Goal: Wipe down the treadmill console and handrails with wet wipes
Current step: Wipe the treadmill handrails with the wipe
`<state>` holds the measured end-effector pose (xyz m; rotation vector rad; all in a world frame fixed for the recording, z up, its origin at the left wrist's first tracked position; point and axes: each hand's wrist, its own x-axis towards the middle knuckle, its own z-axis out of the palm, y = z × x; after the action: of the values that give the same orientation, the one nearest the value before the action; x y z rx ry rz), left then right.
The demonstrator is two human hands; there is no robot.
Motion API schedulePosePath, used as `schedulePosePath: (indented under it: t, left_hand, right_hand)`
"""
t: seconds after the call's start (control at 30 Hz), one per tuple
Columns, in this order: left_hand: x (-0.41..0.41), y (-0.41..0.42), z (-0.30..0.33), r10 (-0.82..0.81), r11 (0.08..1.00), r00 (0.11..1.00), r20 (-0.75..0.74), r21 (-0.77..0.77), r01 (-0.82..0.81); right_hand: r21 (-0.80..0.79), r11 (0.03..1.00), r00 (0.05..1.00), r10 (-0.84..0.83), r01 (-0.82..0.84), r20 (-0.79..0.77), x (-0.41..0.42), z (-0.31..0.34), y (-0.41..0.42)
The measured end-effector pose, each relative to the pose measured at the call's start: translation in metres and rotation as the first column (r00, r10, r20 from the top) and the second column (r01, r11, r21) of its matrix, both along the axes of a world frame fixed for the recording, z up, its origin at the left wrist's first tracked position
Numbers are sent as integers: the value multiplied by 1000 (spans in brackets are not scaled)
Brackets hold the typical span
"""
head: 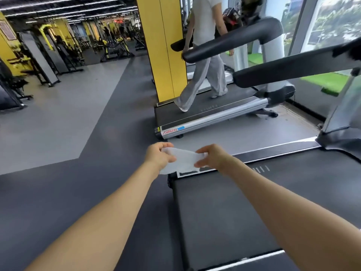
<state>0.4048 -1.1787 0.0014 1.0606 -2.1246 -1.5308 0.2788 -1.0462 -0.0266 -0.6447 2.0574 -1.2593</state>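
White, thin, crumpled wet wipe (pixel 182 160) — stretched between left hand (pixel 159 155) and right hand (pixel 212 157), both pinching its ends — above the matte treadmill belt (pixel 224 212).

A gym: treadmills (pixel 214 116) in a row, weight machines (pixel 115 47) behind.

both arms outstretched, left hand (pixel 159 156) pinching, right hand (pixel 212 157) pinching

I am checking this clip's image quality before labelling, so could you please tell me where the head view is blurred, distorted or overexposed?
Head view: wide-angle bending curves the near handrail and floor lines; the far gym machines are soft and smeared; the window is bright and washed out; both hands, left hand and right hand, and the wet wipe are fairly sharp, evenly lit.
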Motion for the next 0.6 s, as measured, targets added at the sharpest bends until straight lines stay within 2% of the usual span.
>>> schedulePosePath:
  t: [0.07,0.2,0.3,0.37,0.43,0.5,0.6]
  left_hand:
    - [-17,-19,0,-57,996,998,33,-61,59]
    - [-68,-64,-11,-190,961,976,106,-184,207]
    - [-117,-101,-20,-316,911,941,123,-239,337]
    - [-148,-119,-23,-417,873,904,95,-236,427]
    - [-174,-134,-20,-511,826,855,90,-225,517]
    - [-201,-140,-7,-618,760,782,83,-193,621]
    - [-239,-129,9,-704,707,710,4,-90,701]
  right_hand:
    - [68,998,995,-14,20,-99,-13,5,-13]
    - [114,986,982,-99,118,-163,-48,4,-37]
    - [167,958,955,-194,233,-223,-76,-1,-55]
    - [139,928,922,-310,347,-231,-92,1,-62]
    - [77,880,877,-453,469,-159,-105,9,-67]
    - [-29,794,793,-608,607,-38,-112,25,-68]
    - [-212,596,631,-750,775,198,-117,46,-64]
